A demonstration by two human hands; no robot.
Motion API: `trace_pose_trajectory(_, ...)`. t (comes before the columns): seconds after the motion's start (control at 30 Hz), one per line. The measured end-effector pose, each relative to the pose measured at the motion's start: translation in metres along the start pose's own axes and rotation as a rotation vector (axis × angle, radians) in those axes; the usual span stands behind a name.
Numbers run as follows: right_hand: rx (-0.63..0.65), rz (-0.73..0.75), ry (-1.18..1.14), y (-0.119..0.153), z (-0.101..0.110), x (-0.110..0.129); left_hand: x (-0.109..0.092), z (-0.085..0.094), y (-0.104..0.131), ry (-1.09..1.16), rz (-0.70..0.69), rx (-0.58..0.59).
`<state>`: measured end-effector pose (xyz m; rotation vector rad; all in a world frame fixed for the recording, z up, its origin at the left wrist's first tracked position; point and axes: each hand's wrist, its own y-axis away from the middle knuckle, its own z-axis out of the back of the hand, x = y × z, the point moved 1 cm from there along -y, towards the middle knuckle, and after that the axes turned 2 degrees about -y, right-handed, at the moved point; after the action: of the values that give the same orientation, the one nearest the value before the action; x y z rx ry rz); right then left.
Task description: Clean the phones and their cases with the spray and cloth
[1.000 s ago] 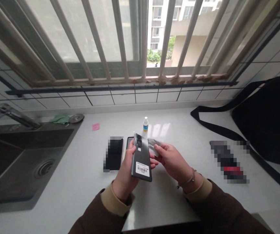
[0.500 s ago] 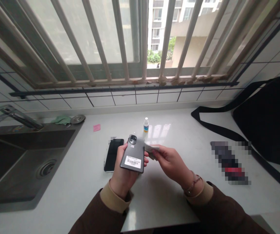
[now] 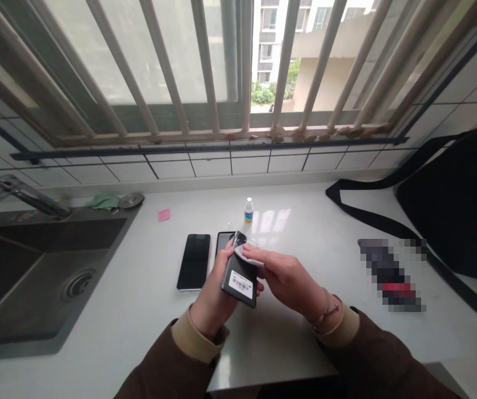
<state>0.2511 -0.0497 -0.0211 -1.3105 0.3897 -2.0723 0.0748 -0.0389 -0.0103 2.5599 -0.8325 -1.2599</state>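
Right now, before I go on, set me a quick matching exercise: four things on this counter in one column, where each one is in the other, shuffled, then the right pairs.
Things:
1. grey phone
2. white wipe
3. small dropper bottle
4. pink note

Places:
A. standing on the counter behind the hands
B. pressed on the phone's back by the right hand
C. lying flat near the sink
D. held off the counter in the left hand, label side up

Pairs: 1-D, 2-B, 3-A, 4-C
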Motion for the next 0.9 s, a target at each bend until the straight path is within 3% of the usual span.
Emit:
trace_pose_trajectory(0.1, 0.124, 0.121, -0.128, 0.0, -0.001, 0.008, 0.0, 0.001, -0.006, 0.127, -0.085, -0.083)
trace_pose_trajectory(0.2, 0.154, 0.153, -0.157, 0.0, -0.001, 0.01, -0.001, -0.001, -0.007, 0.172, -0.124, -0.116)
trace_pose_trajectory(0.4, 0.0, 0.056, 0.139, 0.002, -0.005, -0.006, 0.002, -0.004, 0.003, -0.054, -0.012, 0.027)
trace_pose_trajectory(0.53, -0.084, -0.054, 0.207, 0.002, -0.004, -0.014, 0.004, -0.002, 0.009, -0.121, 0.107, 0.143)
trace_pose_trajectory(0.6, -0.096, -0.071, 0.194, 0.001, -0.003, -0.013, 0.004, -0.002, 0.009, -0.133, 0.104, 0.14)
trace_pose_trajectory(0.9, 0.024, 0.095, -0.154, 0.002, -0.005, 0.01, -0.002, -0.004, -0.001, 0.077, -0.32, -0.109)
